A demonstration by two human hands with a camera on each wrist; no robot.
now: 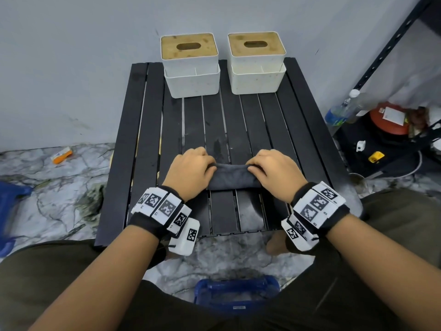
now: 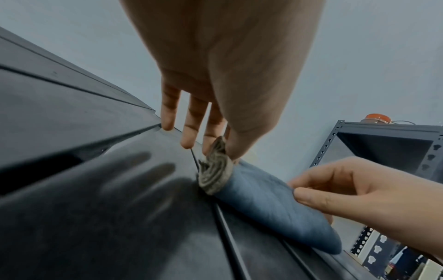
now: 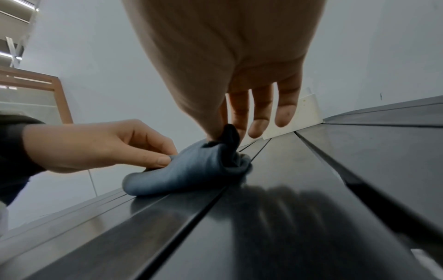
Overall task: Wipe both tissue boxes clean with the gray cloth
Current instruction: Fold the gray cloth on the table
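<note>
- Two forearms reach forward from the bottom of the head view, each wearing a black wrist strap with white blocks printed in black-and-white square codes.
- Below the arms, close to the person, a blue plastic stool [image 1: 236, 292] stands on the marbled floor [image 1: 47, 206], between legs in dark olive clothing.
- Next comes a black slatted table [image 1: 133, 149], its glossy slats running away from the person.
- On the near half of the table lies the gray cloth [image 1: 231, 176], bunched into a short roll lying crosswise.
- The left hand [image 1: 189, 174] pinches the left end of the cloth between thumb and forefinger; in the left wrist view the other fingers [image 2: 189, 125] point down with their tips at the table.
- The right hand [image 1: 276, 174] pinches the right end of the cloth the same way; in the right wrist view its other three fingers [image 3: 285, 106] hang straight and hold nothing.
- Between the hands the cloth rests on the slats.
- At the far edge of the table, against a pale wall, stand two white tissue boxes side by side, slightly apart.
- The left tissue box [image 1: 192, 77] and the right tissue box [image 1: 257, 72] each have a wooden lid with an oval slot, and neither hand touches them.
- To the right of the table, a dark metal shelf [image 1: 381, 144] holds a clear bottle [image 1: 343, 108] and a red round container [image 1: 389, 120].
</note>
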